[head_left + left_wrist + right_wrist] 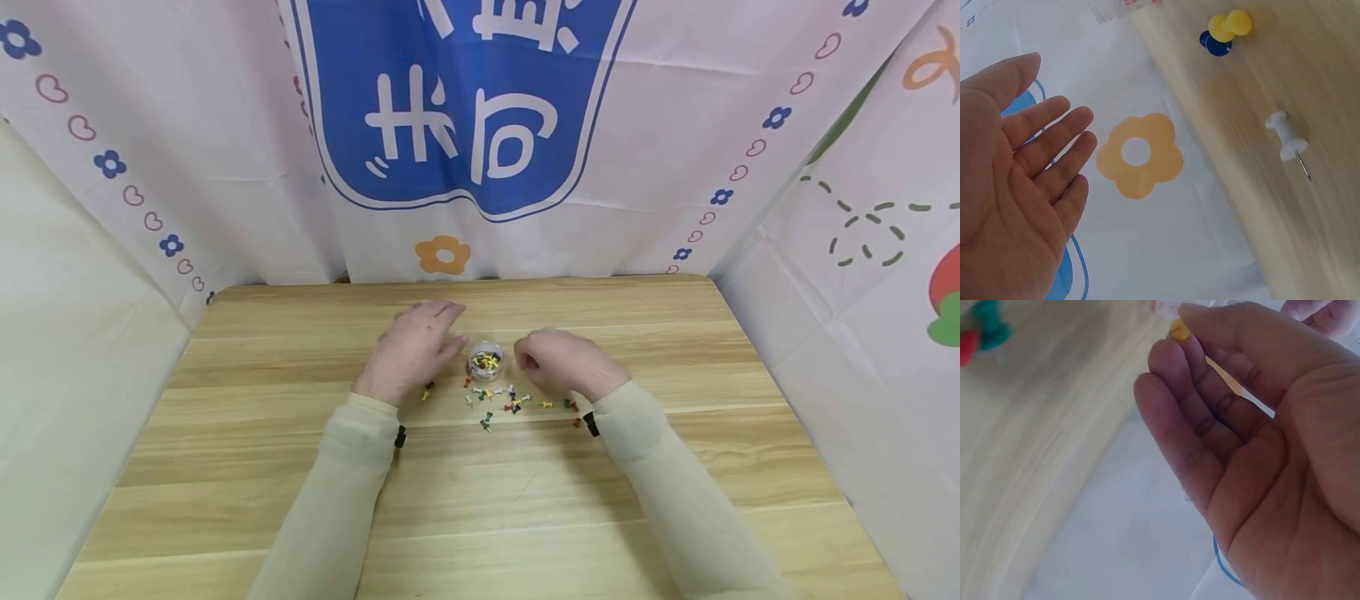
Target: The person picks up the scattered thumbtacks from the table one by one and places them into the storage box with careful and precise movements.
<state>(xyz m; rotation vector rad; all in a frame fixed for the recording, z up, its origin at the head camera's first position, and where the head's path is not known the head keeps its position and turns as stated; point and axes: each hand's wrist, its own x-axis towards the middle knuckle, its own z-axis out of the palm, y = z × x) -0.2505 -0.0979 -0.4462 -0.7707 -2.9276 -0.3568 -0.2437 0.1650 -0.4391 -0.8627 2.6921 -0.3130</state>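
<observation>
A small clear round container (pixel 486 363) stands on the table with several coloured push pins in it. My right hand (pixel 562 360) is just to its right, and in the right wrist view its thumb and fingers pinch a yellow push pin (pixel 1179 329). To the container's left, my left hand (pixel 418 346) has its fingers extended and holds nothing; the thumb tip comes close to the rim. Loose push pins (pixel 517 404) in several colours lie in front of the container. The left wrist view shows a white push pin (pixel 1286 139) lying on its side, its metal point bare.
The wooden table (pixel 480 517) runs back to a white curtain (pixel 637 167) with a blue printed panel. A yellow push pin (pixel 426 396) lies near my left wrist. A red push pin (pixel 577 423) is beside my right wrist, and white sheets hang at both sides.
</observation>
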